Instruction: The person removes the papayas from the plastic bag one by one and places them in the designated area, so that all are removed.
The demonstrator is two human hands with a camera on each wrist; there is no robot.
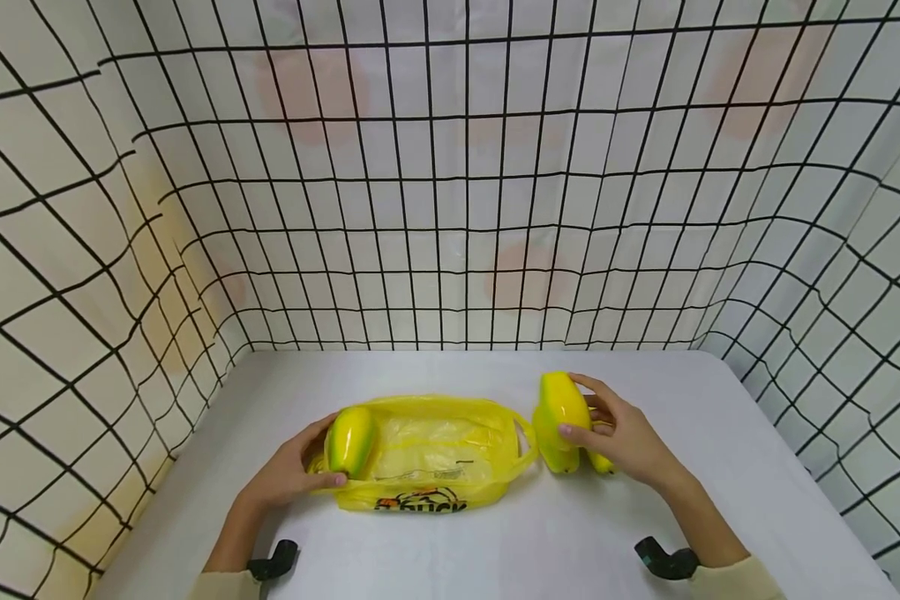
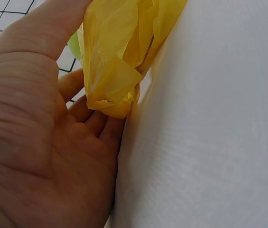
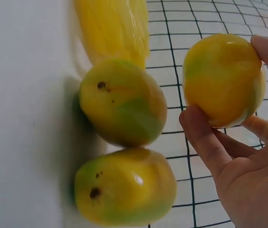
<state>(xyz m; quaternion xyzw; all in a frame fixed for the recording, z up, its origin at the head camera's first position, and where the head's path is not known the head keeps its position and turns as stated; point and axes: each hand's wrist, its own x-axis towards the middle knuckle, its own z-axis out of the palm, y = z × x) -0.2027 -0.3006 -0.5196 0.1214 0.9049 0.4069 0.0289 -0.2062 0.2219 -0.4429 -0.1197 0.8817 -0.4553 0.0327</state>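
the right hand has its grip on a glossy yellow-green, rounded, mango-like fruit, thumb one side, fingers the other, raised off the bench just right of the bag. the left hand has its grip curled round the left end of the open, thin yellow plastic bag w/ dark print, thumb by the front rim, fingers behind. one glossy yellow-green oval fruit sits inside the bag, at its left end; two more, a yellow-green fruit w/ a dark stem spot nearer the bag & a similar one farther off, lie on the white, flat-topped bench to the bag's right.

step in hand looks like bagging the fruit. to do it well: lift the held one clear of the bag's right handle loop b4 swinging it over, else it may snag. aim for the bare middle of the bag, not the left end, b/c two hard, slick fruits could knock. lower it approx to the bag floor, then let go; a drop might roll. l hand should steady the bag's rim, mouth wide, w/o tugging, as thin film prob stretches.
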